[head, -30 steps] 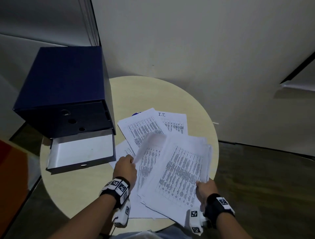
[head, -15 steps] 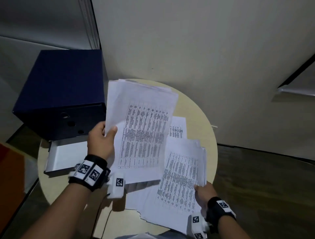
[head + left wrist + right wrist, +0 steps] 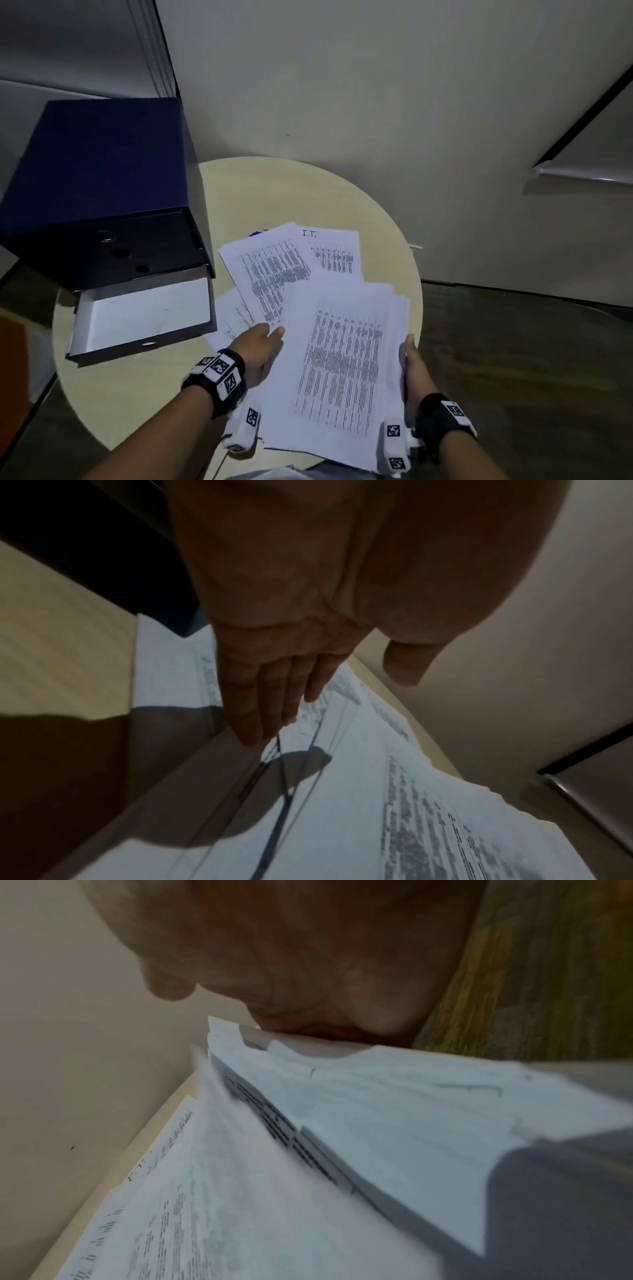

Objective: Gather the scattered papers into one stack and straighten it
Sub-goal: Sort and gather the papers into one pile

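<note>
A thick stack of printed papers (image 3: 342, 370) lies tilted over the near right edge of the round beige table (image 3: 274, 192). My right hand (image 3: 412, 366) holds the stack's right edge, thumb along the side; its fingers are hidden under the sheets (image 3: 377, 1110). My left hand (image 3: 265, 342) is flat with straight fingers (image 3: 260, 718) at the stack's left edge and holds nothing. Loose sheets (image 3: 270, 270) fan out behind the stack. One headed "I.T." (image 3: 332, 253) lies farthest back, another (image 3: 233, 315) under my left hand.
A dark blue box (image 3: 102, 178) stands on the table's left side, its white-lined drawer (image 3: 144, 315) pulled open toward me. A wall rises right behind the table, and dark floor lies to the right.
My left hand, which had lifted a bundle of sheets high, has laid it on the stack in my right hand and let go. It now rests flat at the stack's left edge.
</note>
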A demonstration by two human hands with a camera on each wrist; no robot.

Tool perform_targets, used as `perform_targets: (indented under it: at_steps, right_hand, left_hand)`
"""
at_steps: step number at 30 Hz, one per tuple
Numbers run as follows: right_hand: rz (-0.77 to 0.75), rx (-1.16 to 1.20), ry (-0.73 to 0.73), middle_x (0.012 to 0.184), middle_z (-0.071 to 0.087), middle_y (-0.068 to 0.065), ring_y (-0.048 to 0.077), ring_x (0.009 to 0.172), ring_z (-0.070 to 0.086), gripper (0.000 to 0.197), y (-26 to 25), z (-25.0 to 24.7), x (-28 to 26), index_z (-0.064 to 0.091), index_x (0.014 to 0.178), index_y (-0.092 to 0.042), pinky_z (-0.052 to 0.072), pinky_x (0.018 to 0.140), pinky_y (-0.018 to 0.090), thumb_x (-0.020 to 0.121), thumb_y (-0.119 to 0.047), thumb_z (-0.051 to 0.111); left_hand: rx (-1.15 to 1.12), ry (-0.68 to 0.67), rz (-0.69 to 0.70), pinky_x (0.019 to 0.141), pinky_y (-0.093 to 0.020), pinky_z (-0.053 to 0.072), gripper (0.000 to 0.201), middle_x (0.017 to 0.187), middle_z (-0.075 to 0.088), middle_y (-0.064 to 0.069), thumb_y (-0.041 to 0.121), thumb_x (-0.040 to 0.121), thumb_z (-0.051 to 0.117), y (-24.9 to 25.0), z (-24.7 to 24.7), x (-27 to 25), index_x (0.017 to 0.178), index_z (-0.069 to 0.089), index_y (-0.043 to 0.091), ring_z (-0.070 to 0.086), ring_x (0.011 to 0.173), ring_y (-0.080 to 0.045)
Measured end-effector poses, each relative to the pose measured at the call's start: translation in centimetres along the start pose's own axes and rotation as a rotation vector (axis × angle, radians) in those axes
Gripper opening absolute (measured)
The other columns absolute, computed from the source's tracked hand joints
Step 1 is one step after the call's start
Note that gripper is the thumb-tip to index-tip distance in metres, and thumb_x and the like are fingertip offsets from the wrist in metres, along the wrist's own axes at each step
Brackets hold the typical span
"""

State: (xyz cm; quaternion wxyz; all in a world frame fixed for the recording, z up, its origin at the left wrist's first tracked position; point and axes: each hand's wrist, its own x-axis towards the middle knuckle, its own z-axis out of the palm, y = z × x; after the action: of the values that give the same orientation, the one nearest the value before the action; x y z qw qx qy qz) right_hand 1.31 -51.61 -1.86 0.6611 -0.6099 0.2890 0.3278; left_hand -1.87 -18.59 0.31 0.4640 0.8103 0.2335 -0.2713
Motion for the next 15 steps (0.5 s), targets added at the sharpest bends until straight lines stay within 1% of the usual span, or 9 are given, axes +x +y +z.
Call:
perform_targets:
  at_steps: [1, 2, 4, 6, 7, 9, 11, 13, 15]
  right_hand:
    - [-0.011, -0.006, -0.028, 0.167, 0.015, -0.012, 0.017, 0.156, 0.013, 0.102, 0.1, 0.1, 0.0, 0.01, 0.161, -0.036, 0.007, 0.126, 0.05, 0.079, -0.085, 0.046]
    - [-0.029, -0.008, -0.049, 0.166, 0.021, -0.008, 0.018, 0.155, 0.019, 0.102, 0.2, 0.2, 0.2, 0.003, 0.162, -0.029, 0.008, 0.126, 0.049, 0.085, -0.072, 0.054]
    - [-0.05, -0.04, -0.022, 0.158, 0.039, 0.007, 0.025, 0.145, 0.041, 0.113, 0.5, 0.4, 0.9, -0.004, 0.161, -0.017, 0.019, 0.124, 0.05, 0.084, -0.044, 0.074]
    - [-0.099, -0.215, 0.079, 0.142, 0.055, 0.009, 0.028, 0.13, 0.054, 0.101, 0.8, 0.9, 1.0, 0.024, 0.157, -0.008, 0.035, 0.115, 0.047, 0.079, -0.026, 0.085]
    - [-0.126, -0.313, 0.14, 0.137, 0.059, 0.009, 0.029, 0.124, 0.058, 0.084, 1.1, 1.1, 1.1, 0.038, 0.149, -0.007, 0.043, 0.108, 0.044, 0.08, -0.021, 0.085]
    - [-0.153, -0.395, 0.23, 0.121, 0.068, 0.011, 0.029, 0.107, 0.065, 0.052, 1.5, 1.2, 1.5, 0.052, 0.133, -0.007, 0.052, 0.088, 0.036, 0.086, -0.007, 0.075]
    - [-0.152, -0.358, 0.274, 0.108, 0.071, 0.013, 0.029, 0.096, 0.068, 0.04, 1.8, 1.1, 1.9, 0.056, 0.125, -0.007, 0.056, 0.079, 0.036, 0.089, 0.006, 0.066]
    - [-0.151, -0.344, 0.287, 0.108, 0.069, 0.014, 0.032, 0.097, 0.068, 0.045, 1.6, 0.6, 1.8, 0.054, 0.128, -0.01, 0.058, 0.085, 0.042, 0.089, 0.011, 0.059]
    - [-0.158, -0.392, 0.267, 0.109, 0.069, 0.013, 0.032, 0.097, 0.068, 0.047, 1.6, -0.4, 1.6, 0.053, 0.129, -0.016, 0.058, 0.077, 0.038, 0.09, 0.011, 0.054]
  left_hand:
    - [-0.052, 0.011, 0.001, 0.088, -0.031, 0.042, 0.035, 0.104, 0.057, -0.003, 0.045, 0.099, 0.046, -0.6, 0.1, 0.3, 0.103, 0.061, 0.014, 0.058, 0.098, -0.021]
    - [-0.093, 0.031, -0.011, 0.078, -0.029, 0.044, 0.03, 0.088, 0.057, -0.005, 0.04, 0.098, 0.049, -1.3, 0.1, 0.6, 0.084, 0.058, 0.015, 0.056, 0.081, -0.019]
    - [-0.021, 0.061, -0.01, 0.067, -0.03, 0.04, 0.032, 0.071, 0.053, -0.001, 0.036, 0.096, 0.052, -2.1, -0.3, 1.1, 0.069, 0.048, 0.018, 0.052, 0.07, -0.021]
    - [0.015, 0.13, -0.033, 0.078, -0.033, 0.043, 0.02, 0.084, 0.058, 0.002, 0.039, 0.091, 0.053, -2.5, -1.0, 1.6, 0.08, 0.055, 0.023, 0.057, 0.086, -0.024]
    - [0.02, 0.151, -0.05, 0.087, -0.032, 0.042, 0.018, 0.101, 0.06, 0.001, 0.04, 0.091, 0.054, -2.6, -1.4, 1.7, 0.098, 0.06, 0.024, 0.058, 0.101, -0.025]
    - [-0.005, 0.184, -0.114, 0.103, -0.031, 0.036, 0.045, 0.132, 0.055, -0.003, 0.039, 0.094, 0.055, -2.7, -1.6, 2.4, 0.133, 0.052, 0.016, 0.05, 0.126, -0.025]
    - [-0.027, 0.195, -0.145, 0.111, -0.034, 0.033, 0.059, 0.146, 0.048, -0.007, 0.04, 0.095, 0.054, -2.2, -1.8, 2.6, 0.144, 0.041, 0.012, 0.044, 0.135, -0.027]
    - [-0.085, 0.213, -0.179, 0.109, -0.035, 0.035, 0.062, 0.148, 0.044, -0.01, 0.041, 0.095, 0.053, -1.7, -2.1, 2.9, 0.148, 0.037, 0.012, 0.044, 0.135, -0.03]
    - [-0.116, 0.237, -0.197, 0.105, -0.035, 0.038, 0.06, 0.147, 0.046, -0.01, 0.041, 0.095, 0.054, -1.1, -2.3, 3.3, 0.146, 0.038, 0.013, 0.046, 0.133, -0.031]
